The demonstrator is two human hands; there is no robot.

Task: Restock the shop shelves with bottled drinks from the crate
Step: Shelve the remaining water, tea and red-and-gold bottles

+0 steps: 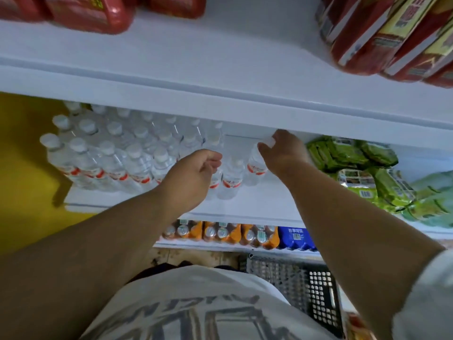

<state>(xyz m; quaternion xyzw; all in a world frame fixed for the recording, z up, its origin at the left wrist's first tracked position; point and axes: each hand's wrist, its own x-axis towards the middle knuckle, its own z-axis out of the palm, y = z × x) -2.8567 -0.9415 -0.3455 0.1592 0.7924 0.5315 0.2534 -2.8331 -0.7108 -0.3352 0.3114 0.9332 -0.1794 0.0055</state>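
A single wide-angle head camera looks forward and steeply down from close against the white metal shop shelves (245, 202), both bare forearms reaching away from the lens into the middle shelf, the person's pale printed shirt (196, 303) and the dark perforated plastic crate (318, 290) at the bottom edge.

Both hands (193, 173) (284, 153) on water bottles (257, 165), middle shelf (257, 204).

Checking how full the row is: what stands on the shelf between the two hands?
In the head view, one clear plastic water bottle with a red label stands between the left hand and right hand.
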